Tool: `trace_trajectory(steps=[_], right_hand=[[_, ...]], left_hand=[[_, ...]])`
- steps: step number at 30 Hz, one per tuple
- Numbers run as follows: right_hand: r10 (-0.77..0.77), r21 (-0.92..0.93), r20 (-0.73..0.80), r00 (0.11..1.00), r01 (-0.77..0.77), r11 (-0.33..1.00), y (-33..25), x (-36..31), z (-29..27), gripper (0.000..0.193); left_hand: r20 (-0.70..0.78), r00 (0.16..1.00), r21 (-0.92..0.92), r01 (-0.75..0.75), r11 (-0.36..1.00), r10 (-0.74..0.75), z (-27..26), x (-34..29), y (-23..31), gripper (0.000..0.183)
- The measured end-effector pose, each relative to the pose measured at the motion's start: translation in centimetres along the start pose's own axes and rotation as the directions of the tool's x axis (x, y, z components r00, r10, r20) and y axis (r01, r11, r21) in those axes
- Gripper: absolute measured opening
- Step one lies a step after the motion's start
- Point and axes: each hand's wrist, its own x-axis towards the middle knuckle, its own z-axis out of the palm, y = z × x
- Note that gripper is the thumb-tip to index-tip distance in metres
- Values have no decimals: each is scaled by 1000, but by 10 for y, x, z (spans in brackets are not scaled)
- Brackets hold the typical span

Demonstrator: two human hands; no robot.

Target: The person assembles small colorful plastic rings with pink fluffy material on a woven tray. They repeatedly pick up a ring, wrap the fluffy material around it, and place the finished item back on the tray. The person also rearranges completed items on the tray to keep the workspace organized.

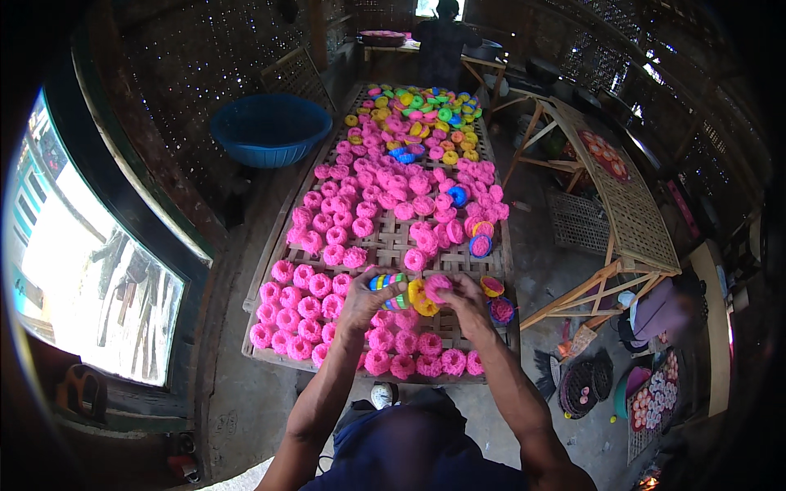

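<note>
My left hand (362,301) is wrapped round a stack of small plastic moulds (388,286) in blue, yellow, green and other colours. Close beside it, my right hand (463,295) grips a pink noodle-like nest (438,286). A yellow mould (421,299) sits between the two hands, against the nest; which hand bears it I cannot tell. Under both hands lie rows of pink nests (309,308) on a woven bamboo rack (385,237). To the right of my right hand, a yellow mould (492,286) and a blue-rimmed mould (500,309) hold pink strands.
Loose pink nests (393,176) and coloured moulds (442,110) cover the rack's far part. A blue tub (270,131) stands at the far left. On the right are a slanted woven rack (622,180) and a seated person (667,311). Another person (444,41) stands at the back.
</note>
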Motion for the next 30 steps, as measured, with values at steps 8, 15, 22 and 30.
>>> trace_trajectory(steps=[8, 15, 22, 30], right_hand=[[167, -581, 99, 981, -80, 810, 21, -26, -19, 26], [-162, -862, 121, 979, 184, 472, 9, -34, 2, 34], [-419, -895, 203, 885, 341, 287, -17, -18, 4, 39], [-128, -688, 36, 991, 117, 716, -23, 4, 9, 35]], left_hand=[[-28, 995, -34, 93, 995, -94, -8, -10, -5, 46], [-37, 994, -57, 102, 993, -105, -8, -18, -11, 50], [-76, 996, 1, 49, 999, -48, -11, -20, -13, 56], [-140, 988, -78, 55, 995, -65, 7, -24, -4, 56]])
